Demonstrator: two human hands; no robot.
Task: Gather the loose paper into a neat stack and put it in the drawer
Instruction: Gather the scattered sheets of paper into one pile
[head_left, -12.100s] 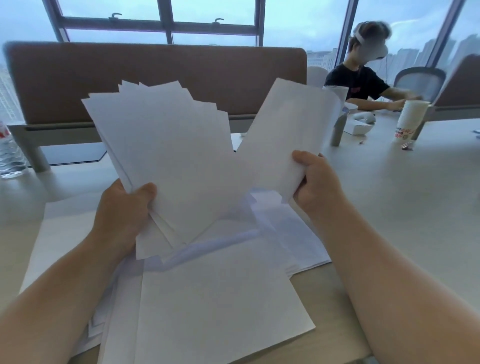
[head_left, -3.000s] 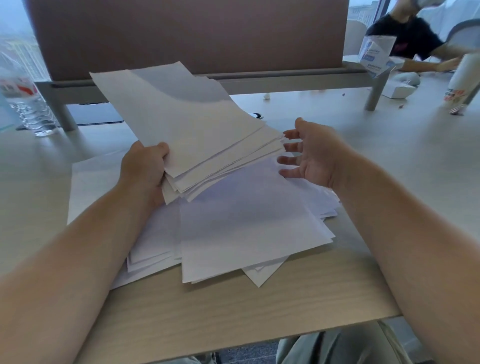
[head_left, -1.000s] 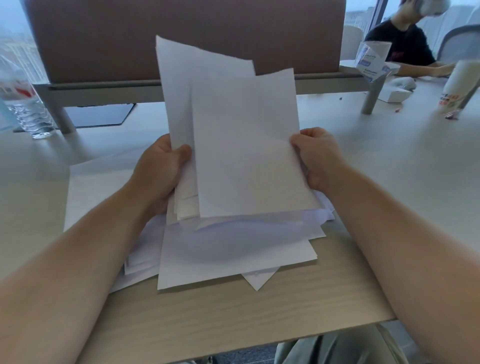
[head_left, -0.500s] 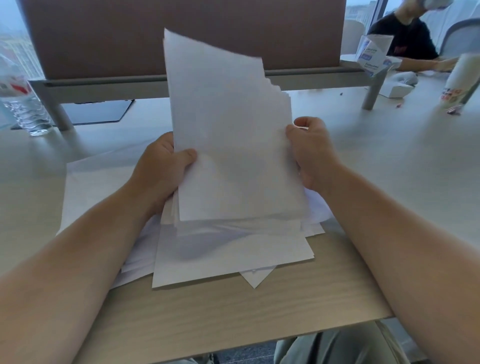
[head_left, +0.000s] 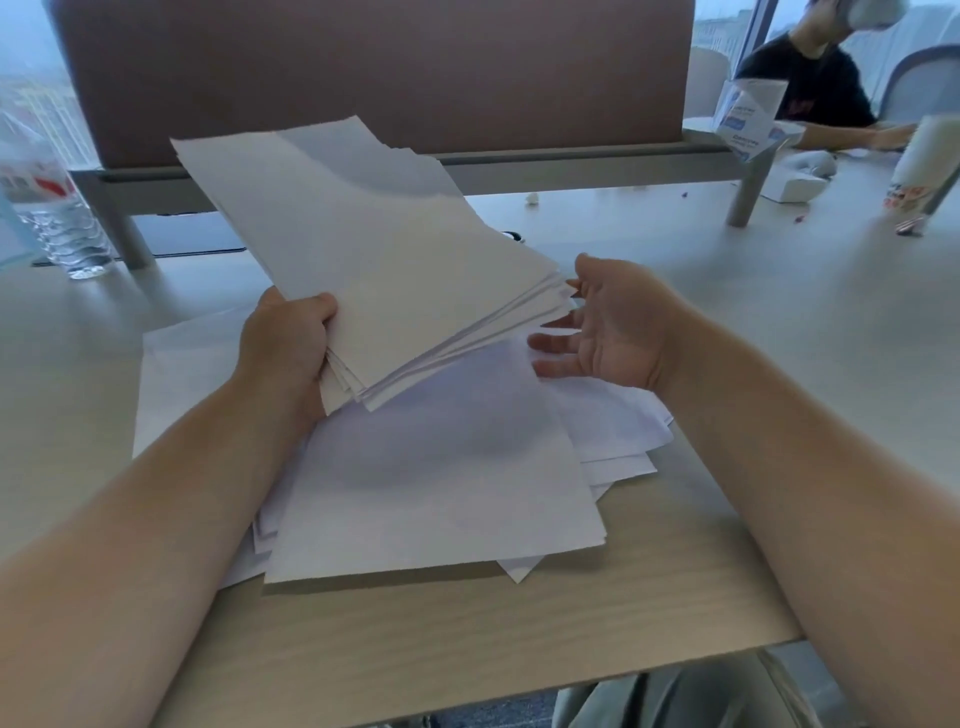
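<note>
Head view, and we start at the grip: our left hand (head_left: 291, 338) clamps the near left corner of the gathered bundle (head_left: 384, 270), thumb on top, fingers curled underneath, the sheets held up off the desk and tilted away from us. Our right hand (head_left: 613, 325) has let go! Half a second ago both hands squeezed this bundle upright between them; now the right is off the paper, fingers spread and relaxed, palm turned toward the bundle's right edge, just beside it. The bundle has dropped from upright to a slanted lie, and its right-hand edges are fanned and stepped, not flush. So we judge the squaring is not finished; it looks like a reset between taps, or a reach for more paper.

And more there is: loose sheets (head_left: 431, 483) lie skewed across the desk (head_left: 467, 654) under the bundle, corners poking out right and toward the near edge, one big sheet on top.

Room to work? Bare desk to the right of our right hand and along the near edge. A water bottle (head_left: 57, 228) stands well off to the left, the divider panel (head_left: 384, 67) closes the far side. No drawer in sight from here.
</note>
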